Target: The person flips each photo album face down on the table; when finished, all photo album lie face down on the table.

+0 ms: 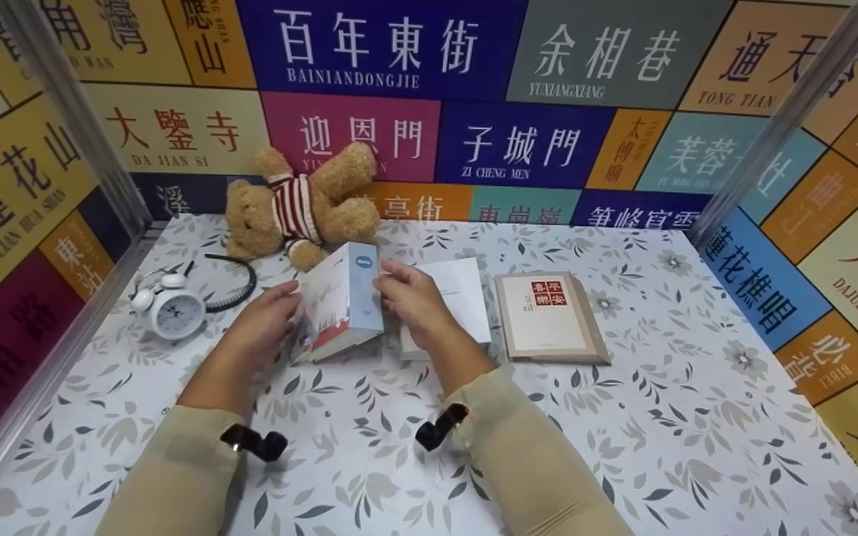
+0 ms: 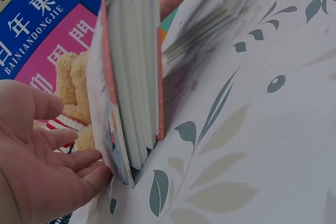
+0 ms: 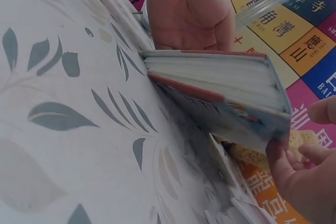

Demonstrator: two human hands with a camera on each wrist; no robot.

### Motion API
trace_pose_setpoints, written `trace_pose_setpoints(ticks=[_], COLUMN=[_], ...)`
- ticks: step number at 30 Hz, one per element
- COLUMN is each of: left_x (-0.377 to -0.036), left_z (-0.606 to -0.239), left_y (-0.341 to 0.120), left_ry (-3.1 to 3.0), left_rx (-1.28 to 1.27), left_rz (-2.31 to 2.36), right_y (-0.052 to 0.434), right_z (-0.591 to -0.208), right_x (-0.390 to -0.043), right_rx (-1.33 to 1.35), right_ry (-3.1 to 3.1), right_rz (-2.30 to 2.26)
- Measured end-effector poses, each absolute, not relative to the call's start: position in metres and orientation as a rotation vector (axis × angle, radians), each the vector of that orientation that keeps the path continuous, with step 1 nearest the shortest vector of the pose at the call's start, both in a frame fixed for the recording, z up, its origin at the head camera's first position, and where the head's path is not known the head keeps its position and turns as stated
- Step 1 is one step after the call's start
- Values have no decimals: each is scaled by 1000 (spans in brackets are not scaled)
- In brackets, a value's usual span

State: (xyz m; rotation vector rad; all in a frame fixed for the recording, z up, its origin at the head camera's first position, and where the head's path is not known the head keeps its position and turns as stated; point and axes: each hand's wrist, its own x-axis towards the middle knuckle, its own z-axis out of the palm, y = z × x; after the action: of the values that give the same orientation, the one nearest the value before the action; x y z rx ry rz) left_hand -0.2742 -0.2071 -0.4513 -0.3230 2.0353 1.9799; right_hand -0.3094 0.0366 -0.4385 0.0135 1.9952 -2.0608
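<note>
A thick blue-and-white book (image 1: pixel 366 290) with red along its lower cover edge stands tilted on the table, spine up and to the right. Its page block (image 2: pixel 134 72) faces me. My left hand (image 1: pixel 265 316) is beside the front cover, fingers loosely bent and fingertips right at the cover's lower edge. At the spine side is my right hand (image 1: pixel 414 298), one fingertip (image 3: pixel 278 166) against the spine's corner and another digit apart from it. Behind the right wrist lies a white book (image 1: pixel 466 286), partly hidden.
A beige book (image 1: pixel 548 313) with red lettering lies on the right. On the left are a white alarm clock (image 1: pixel 176 313) and a black toothed headband (image 1: pixel 246 290). A teddy bear (image 1: pixel 295 216) in a striped sweater lies at the back against the sign-covered wall (image 1: pixel 377 45).
</note>
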Motion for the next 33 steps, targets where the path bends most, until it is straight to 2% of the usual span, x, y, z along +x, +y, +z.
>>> trace_pose_setpoints(ticks=[23, 33], left_x=[-277, -276], left_z=[-442, -432], left_y=[-227, -215], left_ry=[2141, 2348], left_rx=[-339, -329], left_rz=[1914, 1761], right_y=[26, 42], right_z=[-436, -419], right_x=[-303, -301], right_rx=[92, -76], right_ry=[1857, 1960], right_rz=[-1872, -1941])
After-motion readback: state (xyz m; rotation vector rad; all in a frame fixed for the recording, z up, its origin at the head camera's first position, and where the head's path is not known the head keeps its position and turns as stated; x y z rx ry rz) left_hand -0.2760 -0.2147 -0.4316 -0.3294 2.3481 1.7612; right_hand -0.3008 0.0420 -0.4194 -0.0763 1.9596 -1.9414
